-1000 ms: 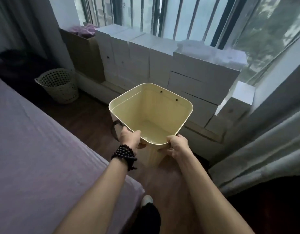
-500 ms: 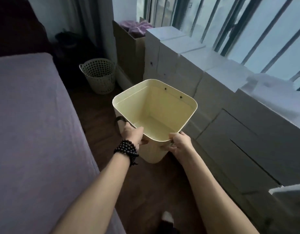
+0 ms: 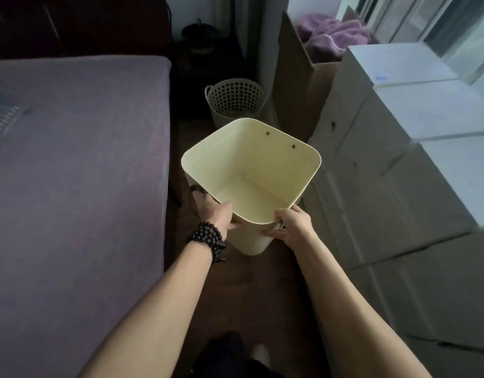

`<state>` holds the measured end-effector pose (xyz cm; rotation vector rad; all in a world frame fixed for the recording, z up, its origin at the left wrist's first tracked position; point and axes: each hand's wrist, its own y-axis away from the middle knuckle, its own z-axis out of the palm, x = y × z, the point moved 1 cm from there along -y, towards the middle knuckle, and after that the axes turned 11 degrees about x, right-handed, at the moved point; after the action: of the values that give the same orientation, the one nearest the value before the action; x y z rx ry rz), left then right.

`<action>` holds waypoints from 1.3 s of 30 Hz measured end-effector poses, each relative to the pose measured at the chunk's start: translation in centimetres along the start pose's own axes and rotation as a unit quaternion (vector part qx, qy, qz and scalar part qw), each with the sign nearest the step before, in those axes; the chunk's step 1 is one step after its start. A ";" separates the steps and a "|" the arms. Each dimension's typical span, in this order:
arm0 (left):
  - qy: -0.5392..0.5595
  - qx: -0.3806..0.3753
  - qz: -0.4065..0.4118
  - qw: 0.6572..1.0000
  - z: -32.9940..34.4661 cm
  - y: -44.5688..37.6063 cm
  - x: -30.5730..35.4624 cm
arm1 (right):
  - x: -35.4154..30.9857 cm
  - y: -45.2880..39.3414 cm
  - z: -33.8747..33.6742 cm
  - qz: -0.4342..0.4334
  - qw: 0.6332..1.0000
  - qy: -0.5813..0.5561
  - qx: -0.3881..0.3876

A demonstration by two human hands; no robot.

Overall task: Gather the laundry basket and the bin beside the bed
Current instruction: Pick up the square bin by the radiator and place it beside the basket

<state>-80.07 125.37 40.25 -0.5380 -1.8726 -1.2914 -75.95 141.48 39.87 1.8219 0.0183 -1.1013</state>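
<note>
Both hands are on the cream bin (image 3: 251, 173), gripping its near rim: the left hand (image 3: 215, 211) wraps the corner at seven o'clock with a dark handle loop by its knuckles, and the right hand (image 3: 294, 223) clamps the rim at five o'clock, thumb over the lip. The bin is empty, mouth up, tipped a little away from the person, and looks carried above the dark floor (image 3: 262, 296). Now the line that matters: the perforated laundry basket (image 3: 235, 100) stands dead ahead at twelve o'clock, just beyond the bin's far rim, tucked between the bed (image 3: 77, 159) at nine o'clock and the cardboard box (image 3: 298, 85) at one o'clock. Neither hand is closer; it's a straight push forward down the aisle, I'd say, with white boxes (image 3: 393, 148) crowding the three o'clock side.
</note>
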 end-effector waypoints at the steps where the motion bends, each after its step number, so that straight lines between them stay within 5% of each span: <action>1: 0.004 0.010 -0.009 1.000 0.8 -1.4 0.8 | -1.1 -1.3 1.3 0.002 1.000 0.010 -0.003; 13: 0.026 0.039 -0.083 0.995 16.8 -26.0 11.2 | -14.6 -24.4 19.4 0.035 0.997 0.072 0.005; 19: 0.010 0.031 -0.218 0.975 25.8 -37.3 10.8 | -19.3 -38.0 26.5 0.038 0.981 0.187 0.042; 29: 0.096 0.052 -0.301 0.947 39.3 -58.3 -1.1 | -12.3 -66.6 35.9 0.012 0.966 0.256 0.045; 39: 0.247 0.100 -0.317 0.910 47.7 -67.0 -11.3 | -5.4 -79.1 37.1 -0.102 0.968 0.212 0.088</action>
<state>-138.07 143.67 -16.22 0.5196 -1.7524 -1.4314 -139.64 158.51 -17.79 2.2276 0.3779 -0.8510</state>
